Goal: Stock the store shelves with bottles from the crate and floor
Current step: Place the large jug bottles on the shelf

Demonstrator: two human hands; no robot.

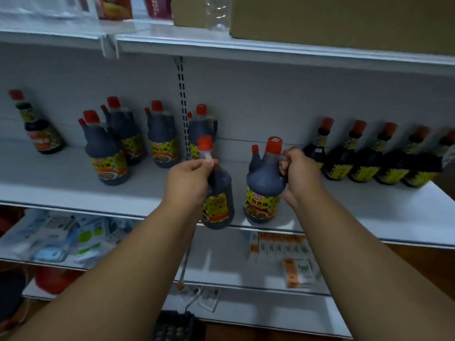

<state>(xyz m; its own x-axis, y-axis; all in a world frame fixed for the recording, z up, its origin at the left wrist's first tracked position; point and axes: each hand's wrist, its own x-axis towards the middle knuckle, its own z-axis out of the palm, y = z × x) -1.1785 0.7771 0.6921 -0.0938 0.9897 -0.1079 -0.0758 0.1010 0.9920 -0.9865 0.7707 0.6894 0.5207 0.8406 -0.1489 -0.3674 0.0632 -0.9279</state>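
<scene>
I hold two dark sauce jugs with red caps at the front of the white middle shelf (73,193). My left hand (189,180) grips the left jug (220,200) by its handle; its base hangs at the shelf's front lip. My right hand (299,173) grips the handle of the right jug (263,188), which stands upright on the shelf near the front edge. Several matching jugs (108,153) stand further back on the left. A row of slimmer dark bottles (364,158) lines the right side.
A lone slim bottle (39,126) stands far left. Cardboard boxes (344,20) sit on the top shelf. Packets (61,235) and small cartons (278,244) fill the lower shelf. A dark crate (177,326) lies on the floor below.
</scene>
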